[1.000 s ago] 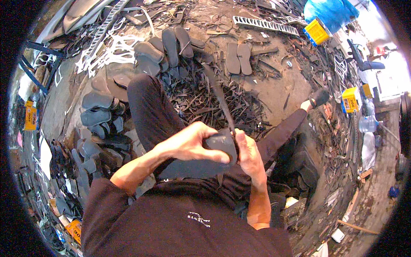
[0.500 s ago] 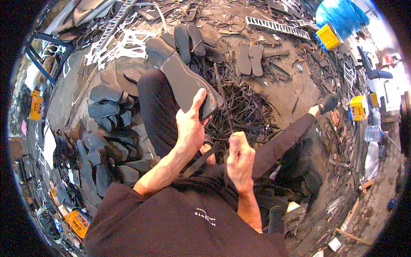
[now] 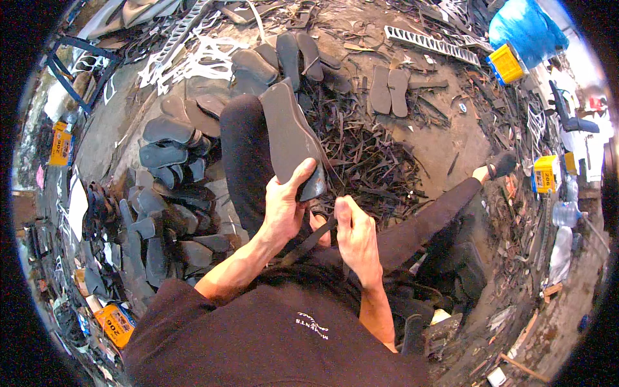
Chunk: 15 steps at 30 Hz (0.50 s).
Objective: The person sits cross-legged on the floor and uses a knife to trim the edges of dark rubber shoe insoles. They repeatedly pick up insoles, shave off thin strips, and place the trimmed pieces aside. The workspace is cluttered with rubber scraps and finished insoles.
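My left hand grips a grey-brown shoe sole by its near end, thumb pressed flat on top and fingers curled beneath. The sole tilts up and away over my bent left knee. Close to its near right edge, my right hand is closed in a fist, thumb side up. What those fingers hold is hidden. A thin dark sliver shows between the sole's edge and the fist. Beside the fist a dark flat strip slants down toward my lap; whether I hold it cannot be told.
Dark trimmings heap beyond my hands. Stacked soles crowd the left, and more soles lie ahead. A pair of soles rests on the floor beyond the heap. Yellow boxes and a blue bag stand right.
The sole has swung more upright, its near end lower. My right fist has risen slightly and come closer to its near edge. The whole view has shifted a little.
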{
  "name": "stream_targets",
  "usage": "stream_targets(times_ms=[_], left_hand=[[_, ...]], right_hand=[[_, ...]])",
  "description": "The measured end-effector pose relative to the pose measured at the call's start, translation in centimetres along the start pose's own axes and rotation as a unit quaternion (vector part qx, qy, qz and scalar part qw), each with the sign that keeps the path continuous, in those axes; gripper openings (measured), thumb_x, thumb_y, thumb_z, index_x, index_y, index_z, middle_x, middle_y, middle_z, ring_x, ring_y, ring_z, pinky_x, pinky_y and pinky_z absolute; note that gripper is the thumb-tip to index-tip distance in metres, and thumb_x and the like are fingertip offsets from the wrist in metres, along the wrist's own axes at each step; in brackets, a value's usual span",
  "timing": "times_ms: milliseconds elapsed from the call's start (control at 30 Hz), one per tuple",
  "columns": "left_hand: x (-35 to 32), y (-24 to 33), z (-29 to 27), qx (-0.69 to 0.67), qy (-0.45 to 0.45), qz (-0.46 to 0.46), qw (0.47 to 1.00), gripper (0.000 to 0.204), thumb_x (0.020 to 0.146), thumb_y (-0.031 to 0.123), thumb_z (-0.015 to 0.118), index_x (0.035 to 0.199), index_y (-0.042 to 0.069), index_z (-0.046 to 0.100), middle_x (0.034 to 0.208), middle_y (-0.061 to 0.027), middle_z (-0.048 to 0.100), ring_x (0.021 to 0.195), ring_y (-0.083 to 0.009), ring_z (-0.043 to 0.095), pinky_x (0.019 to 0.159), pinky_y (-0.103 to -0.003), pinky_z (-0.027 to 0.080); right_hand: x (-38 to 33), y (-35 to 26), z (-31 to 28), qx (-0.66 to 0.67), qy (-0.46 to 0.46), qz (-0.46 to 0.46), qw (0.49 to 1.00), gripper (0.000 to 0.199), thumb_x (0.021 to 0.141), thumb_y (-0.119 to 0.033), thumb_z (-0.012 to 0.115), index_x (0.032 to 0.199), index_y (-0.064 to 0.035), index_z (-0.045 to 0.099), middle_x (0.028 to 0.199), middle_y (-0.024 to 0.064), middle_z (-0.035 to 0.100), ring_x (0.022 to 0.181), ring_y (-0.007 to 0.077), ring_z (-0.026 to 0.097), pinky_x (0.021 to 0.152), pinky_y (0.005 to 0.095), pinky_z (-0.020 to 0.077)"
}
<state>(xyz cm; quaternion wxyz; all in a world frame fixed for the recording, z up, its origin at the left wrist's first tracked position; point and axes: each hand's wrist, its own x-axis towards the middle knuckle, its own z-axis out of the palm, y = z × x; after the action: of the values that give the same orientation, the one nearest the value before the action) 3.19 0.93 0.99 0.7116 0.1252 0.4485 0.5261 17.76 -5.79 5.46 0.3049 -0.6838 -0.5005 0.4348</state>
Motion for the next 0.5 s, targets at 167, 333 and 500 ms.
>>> stream_targets(times_ms=[167,333,500], left_hand=[[-0.2,2.4,-2.6,0.061,-0.032,-0.053,0.996,0.039,0.092,0.026,0.088,0.117,0.004,0.068,0.104,-0.0056,0.076,0.085,-0.0192,0.076,0.074,-0.038,0.064],[-1.2,3.5,-3.5,0.07,-0.056,-0.048,0.995,0.034,0.093,0.022,0.087,0.117,0.004,0.071,0.103,-0.0023,0.076,0.083,-0.0097,0.074,0.065,-0.025,0.059],[-1.4,4.5,-4.2,0.029,-0.076,-0.074,0.994,0.038,0.094,0.021,0.086,0.122,0.004,0.068,0.103,-0.0026,0.076,0.084,-0.0096,0.074,0.062,-0.023,0.059]], right_hand=[[3.4,0.7,1.8,-0.017,-0.004,-0.049,0.999,0.06,0.113,-0.057,0.044,0.102,-0.0014,0.061,0.068,0.0214,0.065,0.063,0.0377,0.069,0.064,0.0483,0.0528],[6.8,1.1,3.2,0.04,-0.049,-0.066,0.996,0.055,0.117,-0.049,0.041,0.108,0.001,0.063,0.076,0.0181,0.059,0.066,0.0247,0.05,0.067,0.0404,0.0478],[9.2,0.6,4.3,0.017,-0.014,-0.117,0.993,0.054,0.114,-0.05,0.048,0.111,0.0012,0.066,0.082,0.0276,0.066,0.071,0.0412,0.063,0.069,0.0468,0.0509]])
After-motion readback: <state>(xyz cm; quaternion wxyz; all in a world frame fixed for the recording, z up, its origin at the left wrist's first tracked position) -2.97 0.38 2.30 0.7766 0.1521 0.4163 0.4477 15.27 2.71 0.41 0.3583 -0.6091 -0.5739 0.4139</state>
